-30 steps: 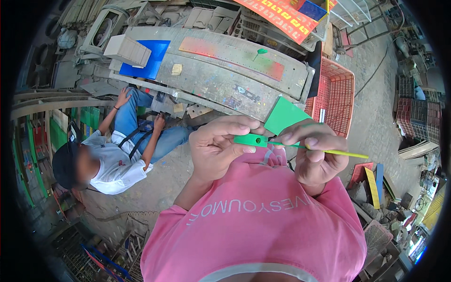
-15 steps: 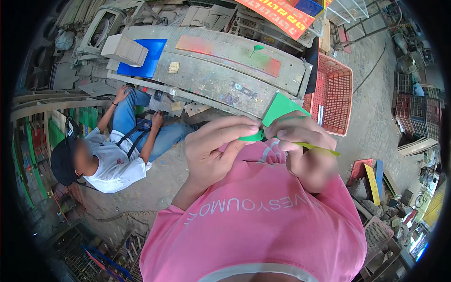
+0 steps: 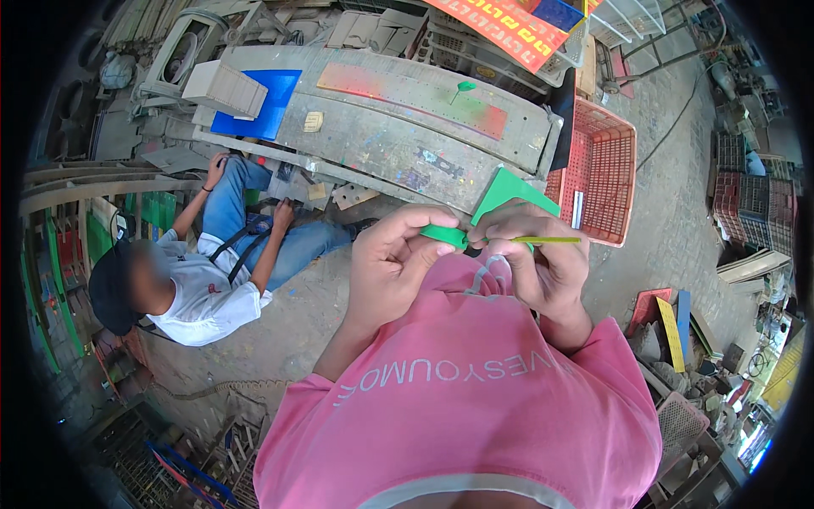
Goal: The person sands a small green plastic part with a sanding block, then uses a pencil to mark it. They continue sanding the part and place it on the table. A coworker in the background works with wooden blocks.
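Green block [image 3: 439, 233] sits pinched in the fingers of the left hand [image 3: 388, 265], apparently steadied so its end faces the right hand [image 3: 543, 263], whose fingers clasp a yellow-green stick [image 3: 551, 239].

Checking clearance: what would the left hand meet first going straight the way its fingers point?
Likely the right hand, just beyond the green piece held in the left hand; depth is unclear.

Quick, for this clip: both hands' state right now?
Left hand: closed, pinching a small green piece.
Right hand: closed, holding a thin yellow-green stick.
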`<state>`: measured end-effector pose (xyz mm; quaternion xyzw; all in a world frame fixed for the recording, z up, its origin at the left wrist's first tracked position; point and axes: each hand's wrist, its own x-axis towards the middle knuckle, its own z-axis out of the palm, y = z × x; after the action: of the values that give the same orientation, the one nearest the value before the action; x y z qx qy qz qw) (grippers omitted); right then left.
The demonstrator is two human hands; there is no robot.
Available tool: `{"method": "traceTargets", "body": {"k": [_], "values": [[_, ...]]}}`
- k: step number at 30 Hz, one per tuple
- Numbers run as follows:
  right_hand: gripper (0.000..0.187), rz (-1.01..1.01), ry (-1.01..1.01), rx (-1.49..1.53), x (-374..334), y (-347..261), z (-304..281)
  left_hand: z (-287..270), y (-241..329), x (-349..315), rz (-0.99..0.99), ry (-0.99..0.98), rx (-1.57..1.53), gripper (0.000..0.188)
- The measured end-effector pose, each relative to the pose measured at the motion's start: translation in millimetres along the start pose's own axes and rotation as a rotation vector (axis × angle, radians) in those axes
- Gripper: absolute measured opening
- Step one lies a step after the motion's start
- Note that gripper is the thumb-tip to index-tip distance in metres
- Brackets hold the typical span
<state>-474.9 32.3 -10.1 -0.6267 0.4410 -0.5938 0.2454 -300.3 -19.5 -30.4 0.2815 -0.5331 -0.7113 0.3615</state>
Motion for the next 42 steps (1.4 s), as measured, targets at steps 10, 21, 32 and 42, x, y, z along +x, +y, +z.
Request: {"method": "traceTargets", "body": {"k": [10, 21, 32, 42], "values": [[0.005, -0.064, -0.079, -0.094, 4.3, 0.4, -0.1, -1.0, -4.1, 1.8, 0.004, -0.022, 0.023, 0.023], [0.006, 0.319, -0.046, 0.171, -25.4, 34.1, 5.5, -4.0, -27.3, -4.6, -0.259, 0.193, -0.299, 0.041], [0.009, 0.291, 0.094, 0.465, -43.5, 20.2, -27.0, 55.5, -22.7, -13.0, 0.095, 0.259, -0.156, 0.047], [0.008, 0.324, 0.096, 0.479, -65.9, -16.5, -88.3, 130.4, -29.2, -33.2, 0.270, 0.278, 0.168, 0.051]]}}
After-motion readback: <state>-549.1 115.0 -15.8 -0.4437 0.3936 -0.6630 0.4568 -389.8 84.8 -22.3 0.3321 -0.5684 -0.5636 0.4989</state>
